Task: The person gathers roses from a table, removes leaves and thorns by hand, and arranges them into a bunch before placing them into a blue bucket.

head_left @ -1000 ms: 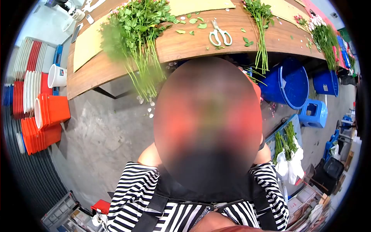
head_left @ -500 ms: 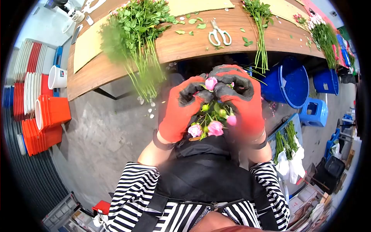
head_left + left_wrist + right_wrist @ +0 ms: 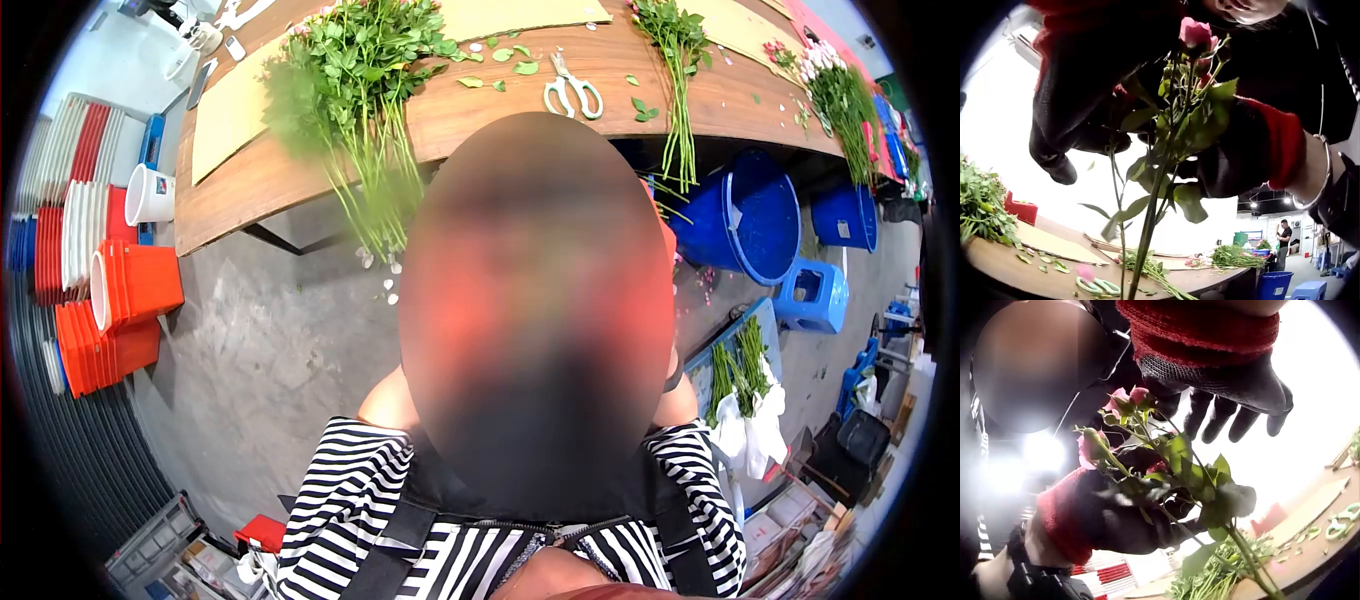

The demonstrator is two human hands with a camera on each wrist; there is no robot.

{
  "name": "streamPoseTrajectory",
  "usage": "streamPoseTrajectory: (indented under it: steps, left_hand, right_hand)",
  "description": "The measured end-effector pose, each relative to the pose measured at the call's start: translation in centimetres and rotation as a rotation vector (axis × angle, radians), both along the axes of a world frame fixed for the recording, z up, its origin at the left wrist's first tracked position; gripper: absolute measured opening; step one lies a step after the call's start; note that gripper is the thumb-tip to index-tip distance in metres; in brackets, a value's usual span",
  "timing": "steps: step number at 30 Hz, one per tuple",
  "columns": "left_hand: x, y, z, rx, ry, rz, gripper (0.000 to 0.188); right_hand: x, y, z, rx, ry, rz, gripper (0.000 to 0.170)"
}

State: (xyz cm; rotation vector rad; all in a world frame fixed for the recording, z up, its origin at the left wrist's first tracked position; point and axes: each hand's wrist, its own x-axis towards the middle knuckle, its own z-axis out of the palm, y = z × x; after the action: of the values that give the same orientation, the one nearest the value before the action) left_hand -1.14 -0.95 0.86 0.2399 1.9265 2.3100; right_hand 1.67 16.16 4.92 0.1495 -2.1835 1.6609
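In the right wrist view, my gloved left hand (image 3: 1122,515) grips a spray of pink roses (image 3: 1179,453) from behind its leaves, which partly hide the fingers. Over the blooms hangs my gloved right hand (image 3: 1222,378), fingers straight and spread, holding nothing. Both gloves are red with black palms. The left wrist view shows a pink bloom (image 3: 1195,32) at the top, with green stems (image 3: 1147,237) slanting down from the hands. A blurred patch covers most of both hands in the head view.
A wooden table (image 3: 480,125) ahead carries a large rose bunch (image 3: 365,60), scissors (image 3: 568,82), loose leaves (image 3: 525,68) and a smaller bunch (image 3: 678,110). Blue buckets (image 3: 770,225) and a blue stool (image 3: 810,295) stand right. Orange bins (image 3: 140,275) are stacked left.
Half a second ago both hands were close together at a pink bloom above the spray. Now the right hand is spread over the blooms. The table things have not moved.
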Motion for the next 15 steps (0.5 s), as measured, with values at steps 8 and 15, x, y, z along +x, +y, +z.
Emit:
streamPoseTrajectory:
  steps: [8,15]
  left_hand:
    - [0.5,0.5,1.2,-0.235,0.220,0.009,0.024]
    - [0.2,-0.1,1.8,0.107,-0.086,-0.058,0.029]
  right_hand:
    - [0.5,-1.1,0.8,0.021,-0.067,-0.091,0.029]
    - [-1.3,0.4,-1.7,-0.344,-0.259,-0.039,0.039]
